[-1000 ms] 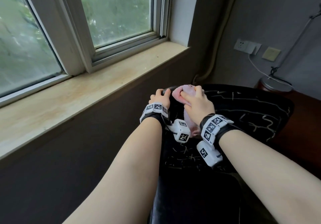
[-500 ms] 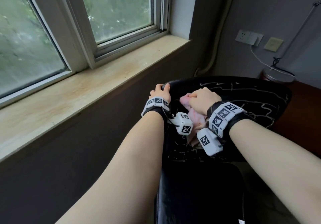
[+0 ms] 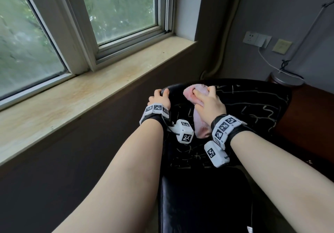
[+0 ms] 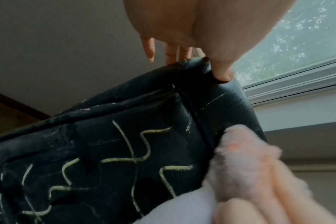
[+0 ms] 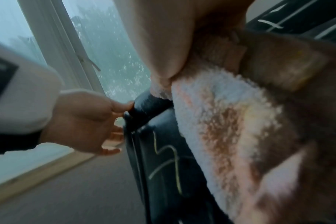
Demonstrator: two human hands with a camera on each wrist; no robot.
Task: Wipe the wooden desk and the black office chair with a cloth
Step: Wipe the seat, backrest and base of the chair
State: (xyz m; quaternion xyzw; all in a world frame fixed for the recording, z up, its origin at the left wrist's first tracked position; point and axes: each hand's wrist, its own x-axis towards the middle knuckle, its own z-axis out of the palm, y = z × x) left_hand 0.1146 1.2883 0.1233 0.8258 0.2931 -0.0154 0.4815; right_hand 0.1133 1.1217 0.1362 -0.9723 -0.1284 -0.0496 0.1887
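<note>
The black office chair's backrest (image 3: 253,106), cracked with pale lines, stands in front of me. My left hand (image 3: 161,93) grips its top left corner, thumb on the front (image 4: 222,72) and fingers behind. My right hand (image 3: 202,93) holds a bunched pink cloth (image 3: 201,126) and presses it on the backrest's top edge, just right of the left hand. The cloth hangs down below my palm. In the right wrist view the thumb digs into the fluffy cloth (image 5: 220,121) beside the chair edge (image 5: 157,151). A strip of the red-brown wooden desk (image 3: 307,120) shows behind the chair at right.
A stone window sill (image 3: 90,95) and a closed window run along the left. On the grey wall at right are a socket (image 3: 256,39) with a white cable, and a round metal lamp base (image 3: 287,79) stands on the desk. The chair seat (image 3: 198,196) lies below my arms.
My right hand slid the cloth down the backrest half a second ago and has come back up to the top edge. My left hand has kept its hold on the corner.
</note>
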